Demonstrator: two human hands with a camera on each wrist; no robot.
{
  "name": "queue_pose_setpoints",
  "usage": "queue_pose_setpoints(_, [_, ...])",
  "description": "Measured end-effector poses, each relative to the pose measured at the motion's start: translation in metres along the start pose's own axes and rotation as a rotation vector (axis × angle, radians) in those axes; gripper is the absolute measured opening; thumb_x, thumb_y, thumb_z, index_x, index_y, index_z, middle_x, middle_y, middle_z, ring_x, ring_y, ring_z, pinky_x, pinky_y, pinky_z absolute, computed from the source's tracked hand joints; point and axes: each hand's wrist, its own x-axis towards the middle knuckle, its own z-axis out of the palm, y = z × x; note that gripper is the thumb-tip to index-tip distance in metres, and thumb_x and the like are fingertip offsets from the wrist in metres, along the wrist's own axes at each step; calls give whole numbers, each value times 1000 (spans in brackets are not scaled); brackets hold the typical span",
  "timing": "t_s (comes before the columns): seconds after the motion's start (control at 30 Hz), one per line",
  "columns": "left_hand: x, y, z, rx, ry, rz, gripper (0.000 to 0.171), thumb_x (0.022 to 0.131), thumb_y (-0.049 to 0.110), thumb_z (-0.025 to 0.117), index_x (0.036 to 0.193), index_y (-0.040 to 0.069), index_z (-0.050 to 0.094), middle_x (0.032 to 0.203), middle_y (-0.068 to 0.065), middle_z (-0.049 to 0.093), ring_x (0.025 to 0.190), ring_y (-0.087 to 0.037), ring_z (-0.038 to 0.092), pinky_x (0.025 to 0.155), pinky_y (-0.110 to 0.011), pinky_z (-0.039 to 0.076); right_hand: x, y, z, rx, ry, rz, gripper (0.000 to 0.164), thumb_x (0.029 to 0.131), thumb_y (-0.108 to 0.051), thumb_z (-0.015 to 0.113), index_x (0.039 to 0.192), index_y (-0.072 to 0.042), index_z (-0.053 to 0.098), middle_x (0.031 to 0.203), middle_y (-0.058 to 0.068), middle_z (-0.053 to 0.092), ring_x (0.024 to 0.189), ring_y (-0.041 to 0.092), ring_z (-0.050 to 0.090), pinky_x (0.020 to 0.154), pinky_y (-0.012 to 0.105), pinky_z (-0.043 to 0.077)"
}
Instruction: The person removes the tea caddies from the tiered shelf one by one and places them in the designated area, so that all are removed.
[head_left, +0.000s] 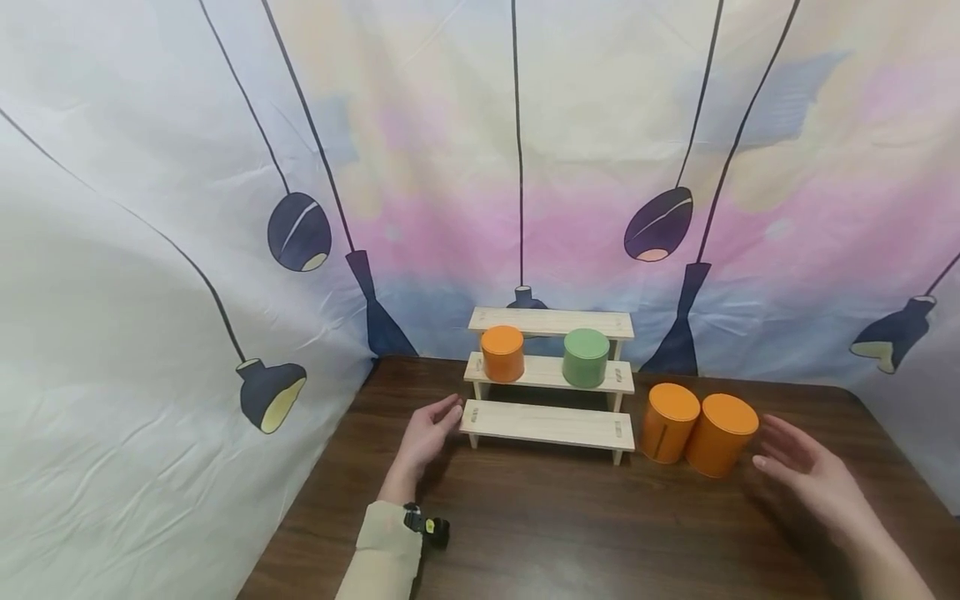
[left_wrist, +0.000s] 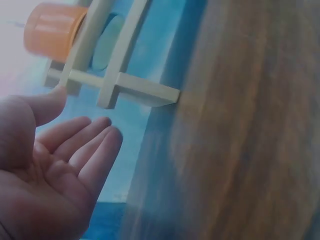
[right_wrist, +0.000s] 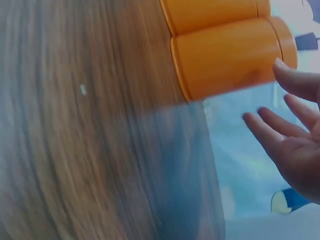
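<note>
A pale wooden three-step shelf (head_left: 546,423) stands on the table. On its middle step sit a short orange tin (head_left: 502,354) at the left and a short green tin (head_left: 586,358) at the right. My left hand (head_left: 426,435) is beside the left end of the lowest step; in the left wrist view its palm and loosely extended fingers (left_wrist: 102,162) hold nothing. Two taller orange canisters (head_left: 670,423) (head_left: 722,435) stand upright side by side, right of the shelf. Close to the outer one is my right hand (head_left: 813,479), fingers spread and holding nothing; whether its thumb touches the canister I cannot tell.
The dark wood-grain table (head_left: 555,533) runs back to a fabric backdrop (head_left: 450,167) printed with hanging lamps. This cloth closes in the back and both sides. A dark band with a small device (head_left: 427,525) is on the left wrist.
</note>
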Motion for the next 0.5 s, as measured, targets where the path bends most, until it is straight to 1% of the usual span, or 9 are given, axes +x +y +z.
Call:
queue_pose_setpoints(0.07, [0,0,-1,20,-2,13,50,111,28,62,153,0,57,149,-15,64,144,-35,54,121,-56,39,-3,-7,4,0,67,6,91,104,-39,73,169,1,24,162,37,35,123,4,63,77,5,50])
queue_pose_setpoints(0.13, [-1,0,-2,45,-3,16,50,112,30,61,152,0,58,148,-14,64,143,-35,55,121,-57,40,-6,-13,8,9,138,18,87,104,-43,72,169,-5,28,165,32,37,135,16,59,77,4,50])
queue_pose_setpoints(0.17, [-1,0,-3,52,-3,17,51,112,30,61,152,0,58,148,-15,64,143,-35,55,120,-57,40,-8,-16,10,15,177,18,85,104,-43,71,169,-7,30,165,28,38,139,18,56,78,3,49])
queue_pose_setpoints(0.2, [-1,0,-4,59,-2,15,51,112,31,61,152,1,58,148,-14,65,142,-35,56,120,-57,41,-9,-19,12,29,213,16,82,104,-43,71,169,-10,33,166,24,40,137,11,56,79,3,49])
queue_pose_setpoints(0.23, [-1,0,-6,65,0,8,51,111,32,61,152,2,59,148,-13,65,142,-35,56,119,-58,41,-11,-22,14,50,245,11,79,104,-41,72,169,-13,35,167,20,41,138,8,55,80,2,49])
queue_pose_setpoints(0.27, [-2,0,-7,67,1,6,51,111,32,61,152,2,59,148,-13,65,141,-35,57,119,-58,41,-12,-26,15,68,275,4,76,104,-39,72,168,-14,38,167,15,43,135,1,54,81,2,48])
queue_pose_setpoints(0.33, [-1,2,-10,75,2,8,51,111,32,61,152,2,59,148,-13,65,141,-36,56,119,-59,41,-15,-32,18,118,322,-28,71,104,-31,73,166,-16,42,166,6,47,129,-6,53,84,1,48])
queue_pose_setpoints(0.4, [0,5,-11,72,-4,0,51,111,33,62,152,3,59,149,-12,64,142,-35,56,119,-58,42,-17,-39,21,152,364,-59,66,104,-24,74,163,-16,47,161,-1,54,124,-10,54,86,1,47])
queue_pose_setpoints(0.5, [2,11,-12,66,-16,12,53,111,34,61,153,2,58,151,-13,62,140,-35,58,118,-56,45,-19,-51,25,194,396,-111,60,103,-14,74,159,-14,53,152,-8,61,119,-11,58,88,2,48])
